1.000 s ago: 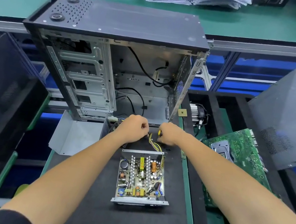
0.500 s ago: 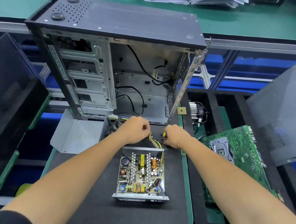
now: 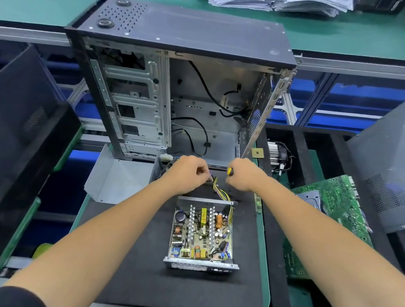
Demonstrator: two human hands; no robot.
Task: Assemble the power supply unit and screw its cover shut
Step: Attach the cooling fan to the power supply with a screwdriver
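An open silver metal power supply unit, its crowded circuit board exposed, sat near the middle of the black foam mat, well short of the front edge. At the mat's far edge, the left hand pinched the unit's yellow wire bundle, fingers curled. Just beside it, the right hand gripped a yellow-and-black tool handle. Behind both stood an open grey steel computer case.
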